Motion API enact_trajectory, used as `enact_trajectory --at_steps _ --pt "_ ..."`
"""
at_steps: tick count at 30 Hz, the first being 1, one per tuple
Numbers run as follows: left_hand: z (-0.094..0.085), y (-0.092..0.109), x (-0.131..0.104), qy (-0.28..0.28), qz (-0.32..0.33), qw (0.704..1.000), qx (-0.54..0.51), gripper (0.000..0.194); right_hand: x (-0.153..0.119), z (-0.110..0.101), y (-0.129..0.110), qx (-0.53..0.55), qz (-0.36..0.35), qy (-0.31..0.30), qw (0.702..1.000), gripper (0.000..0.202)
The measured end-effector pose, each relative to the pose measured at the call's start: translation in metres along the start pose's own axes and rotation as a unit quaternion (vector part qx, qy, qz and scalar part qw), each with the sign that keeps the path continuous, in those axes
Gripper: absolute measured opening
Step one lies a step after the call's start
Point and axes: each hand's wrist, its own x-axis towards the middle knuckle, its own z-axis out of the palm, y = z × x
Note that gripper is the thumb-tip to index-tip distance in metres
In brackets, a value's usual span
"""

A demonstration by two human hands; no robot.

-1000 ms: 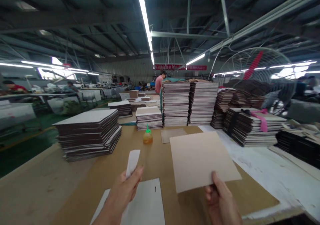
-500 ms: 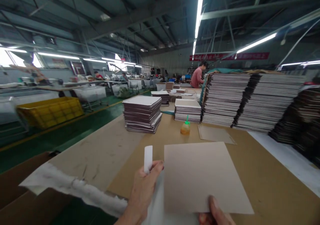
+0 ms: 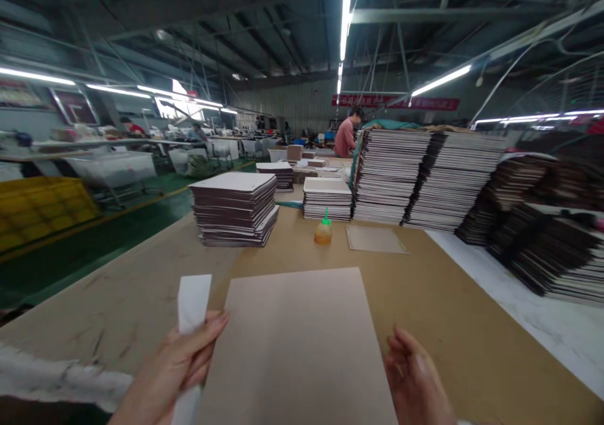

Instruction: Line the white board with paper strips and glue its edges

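- Two hands work one brown card sheet (image 3: 297, 343), which lies flat on the worktop (image 3: 448, 299) right in front of the person, its near end running out of view.
- Left hand (image 3: 174, 365) is closed in a pinch on a white paper strip (image 3: 192, 302), which stands up just left of the sheet's left edge; the fingertips touch that edge.
- Right hand (image 3: 418, 381) is loosely open and holds nothing, its fingers just beside the sheet's right edge.
- To do this step well, I judge the sheet should be steadied by both side edges and the strip kept upright, clear of the sheet's face.
- Beyond the sheet's far edge there is bare worktop, then a glue bottle (image 3: 323, 231) and a smaller card piece (image 3: 375, 239), both well apart from it.
- Left of the sheet the worktop is open up to its torn white-edged border; a dark stack of boards (image 3: 234, 208) stands far left of the bottle.
- Right of the sheet open room runs to leaning stacks (image 3: 533, 236).
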Motion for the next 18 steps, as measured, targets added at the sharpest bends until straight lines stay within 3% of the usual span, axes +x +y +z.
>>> enact_trajectory --at_steps 5,8,12,18 --pt "-0.002 -0.008 -0.004 0.000 -0.051 0.998 0.022 0.053 -0.044 0.036 -0.031 -0.160 -0.082 -0.070 0.981 0.050" --pt "-0.008 -0.013 -0.001 -0.001 -0.081 0.997 0.017 0.062 -0.055 0.052 -0.039 -0.224 -0.115 -0.088 0.964 0.041" --pt "-0.019 -0.023 0.005 -0.005 -0.080 0.996 0.029 0.064 -0.050 0.052 -0.030 -0.252 -0.131 -0.107 0.953 0.034" --pt "-0.028 -0.038 0.012 -0.025 -0.003 0.988 0.151 0.053 -0.046 0.046 -0.008 -0.310 -0.197 -0.034 0.929 0.043"
